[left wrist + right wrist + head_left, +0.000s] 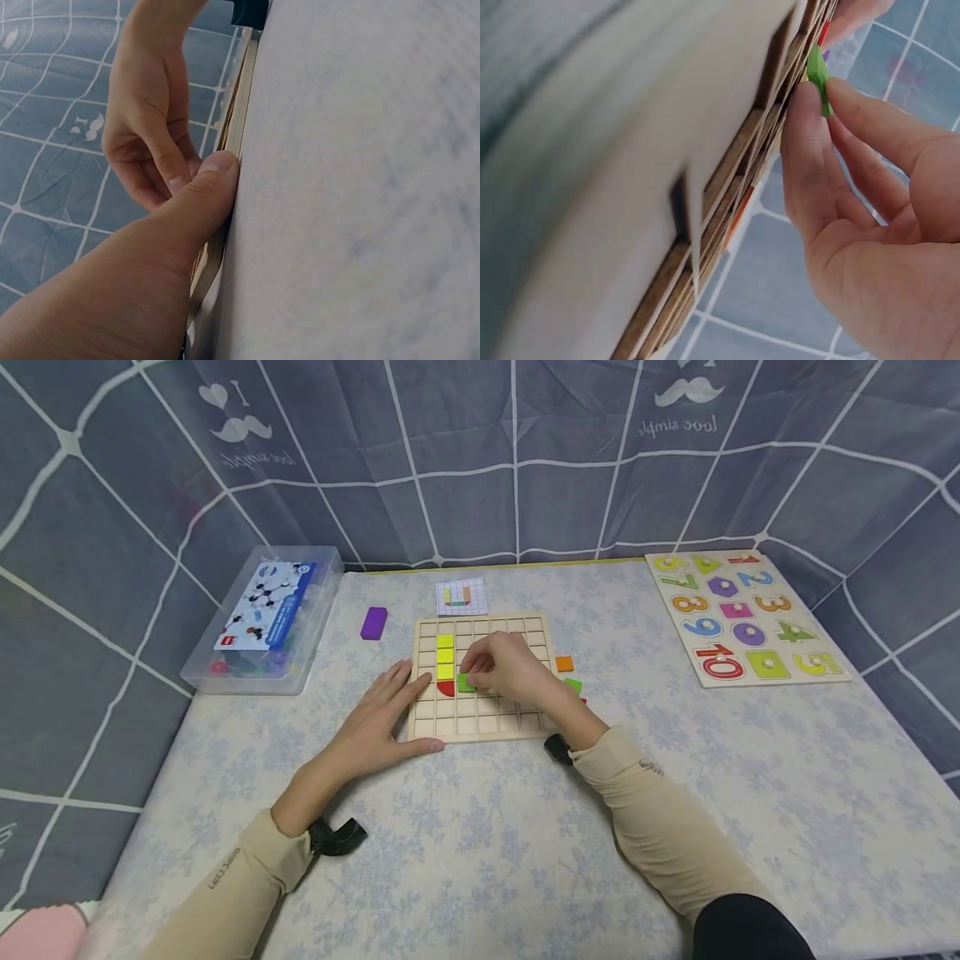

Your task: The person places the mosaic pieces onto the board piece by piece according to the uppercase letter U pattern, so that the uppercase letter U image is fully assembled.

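Observation:
A wooden grid board lies on the table. My left hand rests at its left side with fingers spread, and the left wrist view shows the thumb against the board's edge. Between thumb and fingertips, my right hand pinches a green tile over the board's middle-left cells. On the head view, that tile sits just right of a red quarter-round tile. A column of yellow tiles stands above the red one. My right fingers hide part of the grid.
Behind the board lies a pattern card. A purple block and a clear plastic box are to the left. Beside the board's right edge are an orange tile and another green tile. A number puzzle board lies far right.

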The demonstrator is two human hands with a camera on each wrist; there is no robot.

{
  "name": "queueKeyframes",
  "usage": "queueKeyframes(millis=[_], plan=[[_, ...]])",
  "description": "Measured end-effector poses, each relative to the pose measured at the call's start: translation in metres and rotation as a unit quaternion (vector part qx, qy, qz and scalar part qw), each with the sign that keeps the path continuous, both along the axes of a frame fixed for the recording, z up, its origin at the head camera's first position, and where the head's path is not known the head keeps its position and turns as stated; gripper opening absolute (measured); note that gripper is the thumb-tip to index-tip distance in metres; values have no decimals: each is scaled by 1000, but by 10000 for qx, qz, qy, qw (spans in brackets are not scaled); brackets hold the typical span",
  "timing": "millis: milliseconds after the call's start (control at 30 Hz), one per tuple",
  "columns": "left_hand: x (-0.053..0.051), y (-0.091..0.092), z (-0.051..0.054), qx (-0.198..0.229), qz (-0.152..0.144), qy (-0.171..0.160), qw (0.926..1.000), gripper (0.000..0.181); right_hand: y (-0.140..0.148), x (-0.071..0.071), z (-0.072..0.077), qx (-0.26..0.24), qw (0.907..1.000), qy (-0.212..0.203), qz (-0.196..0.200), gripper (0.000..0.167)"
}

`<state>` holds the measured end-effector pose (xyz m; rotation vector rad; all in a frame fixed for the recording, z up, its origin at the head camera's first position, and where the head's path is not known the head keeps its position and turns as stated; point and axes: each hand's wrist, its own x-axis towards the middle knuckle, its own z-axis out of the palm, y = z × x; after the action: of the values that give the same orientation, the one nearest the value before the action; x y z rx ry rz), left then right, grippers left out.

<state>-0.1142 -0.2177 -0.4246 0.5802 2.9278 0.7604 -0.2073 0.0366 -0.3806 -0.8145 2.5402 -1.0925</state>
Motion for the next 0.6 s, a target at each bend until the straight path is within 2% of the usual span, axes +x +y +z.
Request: queueKeyframes(millis=[333, 533, 600], plan=[[0, 2, 3, -25, 17, -28, 10000, 104, 2, 3, -1, -36, 9996, 249, 160, 8], [-1, 0, 1, 1, -10, 31, 10000, 103, -3, 7, -4, 177, 9973, 636, 331, 8], [0, 0, 0, 20, -14, 39, 10000, 103, -1, 6, -5, 205, 9972, 626, 358, 8]])
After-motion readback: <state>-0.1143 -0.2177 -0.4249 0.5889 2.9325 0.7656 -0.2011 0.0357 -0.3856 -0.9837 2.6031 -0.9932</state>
